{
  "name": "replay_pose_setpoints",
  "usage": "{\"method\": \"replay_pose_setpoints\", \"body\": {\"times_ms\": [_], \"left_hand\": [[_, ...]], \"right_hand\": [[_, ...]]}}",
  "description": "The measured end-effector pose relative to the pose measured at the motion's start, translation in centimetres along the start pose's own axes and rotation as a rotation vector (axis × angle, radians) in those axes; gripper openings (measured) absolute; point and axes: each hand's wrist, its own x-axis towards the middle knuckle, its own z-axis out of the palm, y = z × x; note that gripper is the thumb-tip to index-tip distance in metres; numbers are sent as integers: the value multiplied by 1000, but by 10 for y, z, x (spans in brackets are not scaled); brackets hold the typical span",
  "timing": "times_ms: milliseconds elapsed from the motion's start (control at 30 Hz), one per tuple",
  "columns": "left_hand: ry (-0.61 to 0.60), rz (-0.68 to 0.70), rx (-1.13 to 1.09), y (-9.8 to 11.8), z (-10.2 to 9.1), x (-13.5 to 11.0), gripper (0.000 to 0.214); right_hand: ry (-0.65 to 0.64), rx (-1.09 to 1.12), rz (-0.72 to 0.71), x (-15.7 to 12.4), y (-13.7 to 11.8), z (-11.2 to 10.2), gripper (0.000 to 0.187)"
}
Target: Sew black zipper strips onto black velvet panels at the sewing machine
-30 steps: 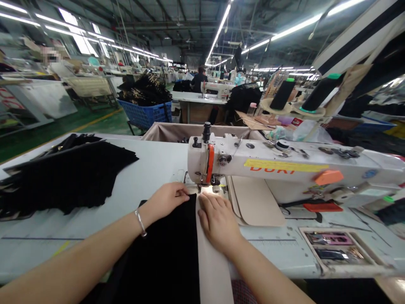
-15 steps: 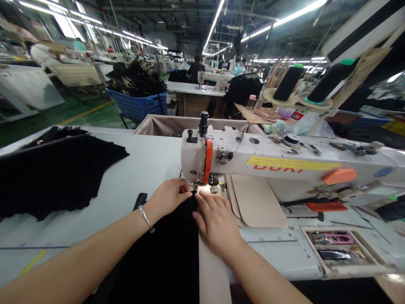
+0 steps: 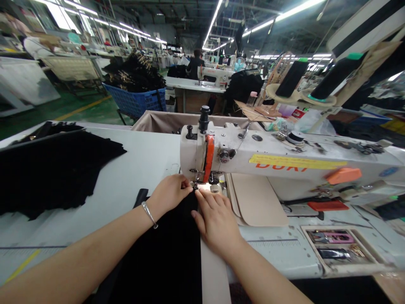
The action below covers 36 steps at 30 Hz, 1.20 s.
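Observation:
A sewing machine (image 3: pixel 272 147) stands across the bench, its lamp lit by the presser foot (image 3: pixel 196 185). Black fabric (image 3: pixel 167 257) runs from beneath the foot toward me over the front edge. Just left of the foot, my left hand (image 3: pixel 169 192), with a silver bangle on its wrist, pinches the far end of this fabric between thumb and fingers. My right hand (image 3: pixel 218 219) lies flat, fingers stretched toward the foot, fingertips at the fabric's right edge. Under that palm a beige strip (image 3: pixel 215 274) hangs down beside the fabric. The needle tip is too small to make out.
Left on the bench lies a black fabric pile (image 3: pixel 47 169). Beige panels (image 3: pixel 259 202) rest under the machine arm. A tool tray (image 3: pixel 344 249) is set in at right; thread cones (image 3: pixel 291 78) stand behind. Beyond the bench is a blue basket (image 3: pixel 136 101).
The view has shifted slightly. Both hands keep nearly the same place by the presser foot, and the black fabric shows little visible movement.

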Motion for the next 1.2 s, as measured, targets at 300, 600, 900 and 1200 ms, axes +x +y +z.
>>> {"method": "replay_pose_setpoints", "body": {"times_ms": [300,600,900,1200], "left_hand": [[37,31,37,2,2,0,14],[-2,409,145,-3,7,-51,32],[-7,412,164,-9,10,-49,33],[-50,438,200,-3,-1,-62,35]], "right_hand": [[31,13,-13,-1,0,-1,47],[58,68,-44,-3,3,-1,41],[71,40,-12,-1,2,6,45],[69,77,-18,-15,-2,-1,39]]}}
